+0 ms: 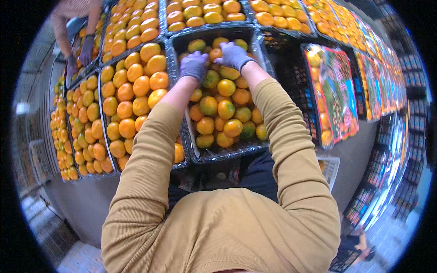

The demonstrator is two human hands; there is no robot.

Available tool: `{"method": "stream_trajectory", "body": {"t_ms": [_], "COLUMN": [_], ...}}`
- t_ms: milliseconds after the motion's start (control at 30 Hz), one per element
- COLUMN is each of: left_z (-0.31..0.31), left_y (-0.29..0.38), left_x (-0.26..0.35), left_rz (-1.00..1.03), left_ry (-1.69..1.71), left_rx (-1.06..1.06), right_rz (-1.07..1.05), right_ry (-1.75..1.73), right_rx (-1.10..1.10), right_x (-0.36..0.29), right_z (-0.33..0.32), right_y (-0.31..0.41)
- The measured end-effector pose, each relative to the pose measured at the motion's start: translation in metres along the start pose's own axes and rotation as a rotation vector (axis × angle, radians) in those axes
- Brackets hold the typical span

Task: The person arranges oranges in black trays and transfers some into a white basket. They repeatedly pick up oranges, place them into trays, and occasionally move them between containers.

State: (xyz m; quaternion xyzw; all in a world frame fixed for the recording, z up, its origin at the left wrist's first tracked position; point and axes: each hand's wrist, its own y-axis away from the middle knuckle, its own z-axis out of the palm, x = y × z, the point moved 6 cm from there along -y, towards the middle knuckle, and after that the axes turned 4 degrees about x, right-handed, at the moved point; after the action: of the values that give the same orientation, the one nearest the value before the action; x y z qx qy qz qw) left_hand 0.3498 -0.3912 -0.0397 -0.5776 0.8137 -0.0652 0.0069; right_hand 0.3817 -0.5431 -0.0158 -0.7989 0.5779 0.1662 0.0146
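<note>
Both of my hands wear purple-grey gloves and reach into the far part of a black crate point(225, 156) of loose orange and greenish citrus fruits point(226, 88). My left hand point(194, 66) is at the crate's left side, its fingers over the fruits just below a greenish one point(196, 45). My right hand point(234, 56) lies to the right, its fingers at an orange fruit point(215, 54). Motion blur and the gloves hide whether either hand grips a fruit. Between and below the wrists, the fruits lie in uneven layers with mixed colours.
Crates of citrus in rows point(135, 92) adjoin on the left and beyond. To the right stand a dark crate point(281, 65) and a crate with a printed cover point(338, 92). A white plastic basket point(333, 169) is lower right. A co-worker's gloved hands point(87, 51) are upper left.
</note>
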Motion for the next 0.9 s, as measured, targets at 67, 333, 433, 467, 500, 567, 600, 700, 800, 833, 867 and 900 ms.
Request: {"method": "stream_trajectory", "body": {"t_ms": [67, 333, 433, 467, 500, 567, 600, 700, 800, 833, 867, 900], "left_z": [-0.004, -0.029, -0.016, -0.006, 0.001, 0.016, 0.022, 0.030, 0.029, 0.028, 0.026, 0.025], "left_y": [0.007, 0.006, 0.009, 0.008, 0.008, 0.009, 0.011, 0.011, 0.008, 0.007, 0.006, 0.004], "left_x": [-0.010, 0.017, 0.049, 0.056, 0.064, 0.074, 0.076, 0.073, 0.068, 0.070, 0.071, 0.071], "left_rz": [0.006, 0.318, 0.312, 0.268, 0.282, 0.337, 0.343, 0.314, 0.263, 0.295, 0.314, 0.323], "left_ry": [0.125, 0.301, 0.299, 0.290, 0.283, 0.147, 0.158, 0.108, -0.040, -0.048, -0.074, -0.097], "left_rx": [0.023, 0.314, 0.291, 0.227, 0.196, 0.134, 0.121, 0.078, 0.008, -0.011, -0.028, -0.039], "right_rz": [-0.118, 0.540, 1.073, 1.278, 1.285, 1.309, 1.311, 1.195, 1.135, 1.154, 1.189, 1.202], "right_ry": [-0.136, -0.437, -0.381, -0.252, -0.300, -0.313, -0.326, -0.295, -0.035, 0.088, 0.049, 0.051], "right_rx": [0.207, 1.340, 1.306, 1.147, 0.947, 0.725, 0.677, 0.361, 0.008, -0.174, -0.245, -0.185], "right_x": [0.008, 0.201, 0.245, 0.256, 0.266, 0.281, 0.284, 0.286, 0.277, 0.272, 0.269, 0.264], "right_z": [-0.029, -0.070, -0.007, 0.016, 0.041, 0.088, 0.108, 0.154, 0.171, 0.174, 0.174, 0.167], "right_y": [0.043, 0.515, 0.669, 0.700, 0.714, 0.725, 0.727, 0.702, 0.680, 0.679, 0.677, 0.675]}}
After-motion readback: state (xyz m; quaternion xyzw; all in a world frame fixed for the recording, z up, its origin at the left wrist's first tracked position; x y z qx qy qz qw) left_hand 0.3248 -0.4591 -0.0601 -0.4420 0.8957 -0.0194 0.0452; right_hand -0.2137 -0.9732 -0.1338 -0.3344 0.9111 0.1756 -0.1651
